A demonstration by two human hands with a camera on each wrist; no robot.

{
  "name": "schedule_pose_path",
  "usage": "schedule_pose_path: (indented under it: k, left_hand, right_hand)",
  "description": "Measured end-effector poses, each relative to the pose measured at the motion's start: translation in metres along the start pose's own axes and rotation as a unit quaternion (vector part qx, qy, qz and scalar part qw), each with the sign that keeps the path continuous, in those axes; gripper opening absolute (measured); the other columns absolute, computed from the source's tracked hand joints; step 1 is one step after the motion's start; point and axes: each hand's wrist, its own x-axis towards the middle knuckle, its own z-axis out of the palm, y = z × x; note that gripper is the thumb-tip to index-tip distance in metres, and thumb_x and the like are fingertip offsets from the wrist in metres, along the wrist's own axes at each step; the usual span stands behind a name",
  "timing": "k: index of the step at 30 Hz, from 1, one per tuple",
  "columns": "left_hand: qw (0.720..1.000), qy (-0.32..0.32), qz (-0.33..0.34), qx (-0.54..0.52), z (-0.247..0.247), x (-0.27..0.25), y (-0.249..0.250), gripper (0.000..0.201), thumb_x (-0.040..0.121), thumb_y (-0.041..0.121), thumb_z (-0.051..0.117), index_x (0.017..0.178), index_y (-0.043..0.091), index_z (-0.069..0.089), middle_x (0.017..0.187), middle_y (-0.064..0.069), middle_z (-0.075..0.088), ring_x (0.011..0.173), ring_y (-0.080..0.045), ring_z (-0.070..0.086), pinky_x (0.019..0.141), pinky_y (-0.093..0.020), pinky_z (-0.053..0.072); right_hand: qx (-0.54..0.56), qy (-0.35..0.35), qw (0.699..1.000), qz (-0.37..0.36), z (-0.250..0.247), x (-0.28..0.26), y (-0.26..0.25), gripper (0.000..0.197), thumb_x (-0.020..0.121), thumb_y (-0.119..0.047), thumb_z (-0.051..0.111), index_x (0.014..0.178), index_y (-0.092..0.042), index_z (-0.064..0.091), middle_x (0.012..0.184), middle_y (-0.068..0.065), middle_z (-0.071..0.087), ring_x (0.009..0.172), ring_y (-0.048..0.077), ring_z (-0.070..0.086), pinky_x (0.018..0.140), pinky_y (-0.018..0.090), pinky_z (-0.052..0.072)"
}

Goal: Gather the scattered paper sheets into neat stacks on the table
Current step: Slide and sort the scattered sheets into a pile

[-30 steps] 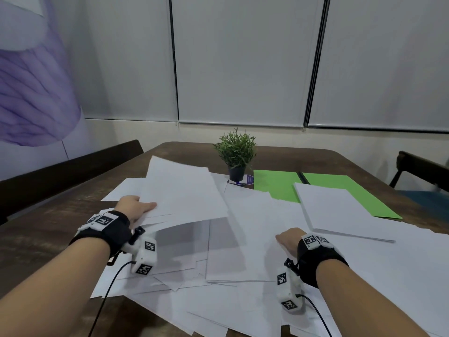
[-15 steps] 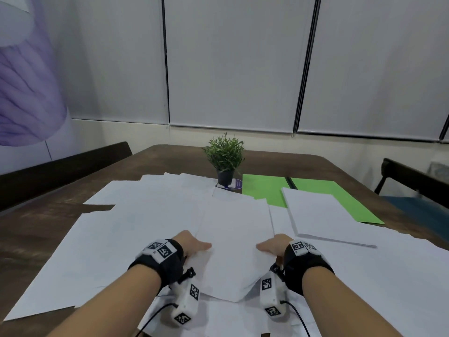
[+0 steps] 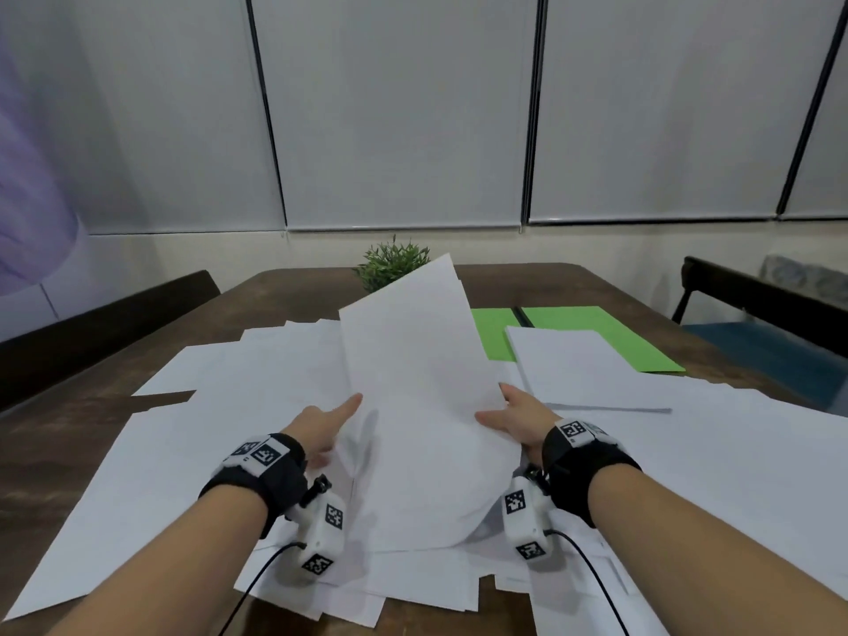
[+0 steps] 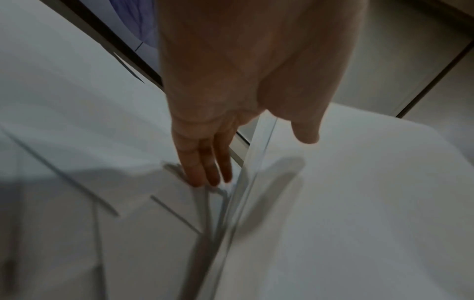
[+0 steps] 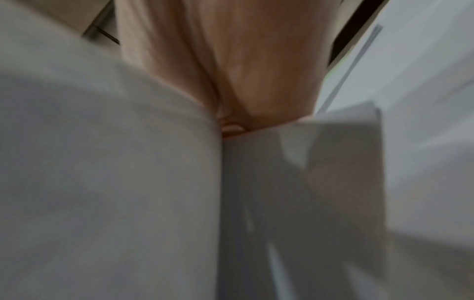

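Item, left of the hands: loose white sheets (image 3: 220, 406) lay flat and overlapping across the table (image 3: 69, 433), unchanged from half a second before. Item, left hand (image 3: 321, 426): fingers straight, index extended, no longer pressing a sheet's corner flat as it had been; in the wrist view its fingertips (image 4: 205, 178) touched the loose edges beside the raised paper, gripping nothing. Item, between the hands: a bundle of white sheets (image 3: 422, 397), previously lying flat, now tilted up on its near edge, its far corner hiding part of the potted plant (image 3: 390, 263). Item, right hand (image 3: 518, 420): thumb over the bundle's right edge and fingers behind it, clamped on the paper. Item, right of the hands: a squared stack (image 3: 583, 364) overlapping green folders (image 3: 592, 332), unmoved. Judgement: lifting the bundle on edge suggested the squaring-up step had begun; most sheets remained scattered, so the task stood early.
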Motion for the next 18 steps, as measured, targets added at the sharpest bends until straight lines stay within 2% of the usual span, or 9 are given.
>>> schedule_pose_path:
  k: [3,4,7,9,11,12,15,17,18]
  left_hand:
    - [0.995,-0.044,0.041,-0.083,0.008,-0.012,0.012,0.061,0.079,0.061,0.063,0.100,0.004,0.051,0.088,-0.011,0.055,0.079,-0.025,0.057,0.067,-0.032,0.049]
    - [0.990,-0.042,0.079,-0.114,0.011,-0.018,0.019,0.050,0.085,0.051,0.062,0.101,0.006,0.048,0.088,-0.010,0.055,0.080,-0.024,0.057,0.065,-0.033,0.049]
    - [0.961,0.051,0.221,-0.156,0.014,-0.033,0.045,0.017,0.094,0.025,0.058,0.088,0.014,0.046,0.084,-0.004,0.054,0.082,-0.022,0.055,0.063,-0.030,0.044]
    - [0.935,0.088,0.294,-0.176,0.015,-0.042,0.065,0.005,0.095,0.017,0.053,0.093,0.017,0.050,0.093,-0.003,0.060,0.091,-0.023,0.059,0.075,-0.034,0.051]
    - [0.912,0.101,0.346,-0.195,0.017,-0.052,0.085,0.006,0.097,0.013,0.049,0.099,0.018,0.050,0.098,0.000,0.061,0.094,-0.020,0.060,0.086,-0.037,0.051]
    - [0.900,0.107,0.374,-0.198,0.020,-0.061,0.095,0.007,0.097,0.011,0.047,0.101,0.017,0.049,0.096,0.002,0.061,0.091,-0.016,0.060,0.086,-0.034,0.050]
    - [0.870,0.103,0.432,-0.213,0.026,-0.075,0.111,0.017,0.099,0.013,0.046,0.115,0.019,0.043,0.107,0.009,0.059,0.098,0.002,0.059,0.091,-0.019,0.047]
    - [0.869,0.098,0.432,-0.220,0.029,-0.077,0.109,0.030,0.098,0.018,0.050,0.125,0.020,0.037,0.118,0.015,0.054,0.101,0.018,0.054,0.086,-0.005,0.043]
    - [0.870,0.103,0.427,-0.223,0.031,-0.077,0.106,0.039,0.097,0.021,0.053,0.131,0.019,0.034,0.122,0.014,0.053,0.105,0.017,0.052,0.087,-0.005,0.043]
  right_hand:
    - [0.005,-0.002,0.999,-0.043,-0.002,-0.011,-0.017,0.037,0.076,-0.008,0.072,0.110,-0.015,0.061,0.109,0.012,0.071,0.098,0.033,0.068,0.091,0.051,0.052]
    - [-0.002,0.004,0.998,-0.055,-0.002,-0.013,-0.024,0.042,0.071,-0.014,0.074,0.111,-0.015,0.061,0.109,0.010,0.071,0.099,0.032,0.069,0.092,0.052,0.052]
    - [-0.004,0.034,0.994,-0.103,0.002,-0.017,-0.046,0.040,0.079,-0.008,0.072,0.116,-0.008,0.058,0.109,0.013,0.071,0.095,0.031,0.069,0.089,0.051,0.054]
    - [-0.012,0.060,0.988,-0.140,0.005,-0.017,-0.062,0.027,0.085,-0.001,0.066,0.109,-0.008,0.057,0.102,0.013,0.071,0.085,0.027,0.070,0.082,0.043,0.057]
    - [-0.019,0.090,0.979,-0.182,0.010,-0.016,-0.080,0.024,0.084,0.002,0.065,0.096,-0.017,0.055,0.091,0.007,0.070,0.074,0.019,0.069,0.072,0.036,0.057]
    - [-0.021,0.104,0.974,-0.198,0.013,-0.013,-0.087,0.026,0.083,0.002,0.064,0.094,-0.020,0.054,0.091,0.006,0.070,0.076,0.019,0.068,0.073,0.036,0.057]
    - [-0.001,0.121,0.967,-0.223,0.021,-0.012,-0.105,0.037,0.082,-0.001,0.067,0.109,-0.020,0.049,0.106,0.005,0.066,0.098,0.023,0.066,0.090,0.037,0.053]
    - [0.020,0.131,0.966,-0.221,0.022,-0.010,-0.105,0.047,0.082,-0.007,0.072,0.117,-0.019,0.044,0.106,0.000,0.064,0.099,0.018,0.063,0.092,0.032,0.050]
    - [0.020,0.140,0.966,-0.216,0.022,-0.011,-0.103,0.050,0.081,-0.010,0.074,0.119,-0.019,0.042,0.103,-0.003,0.064,0.096,0.016,0.063,0.091,0.031,0.050]
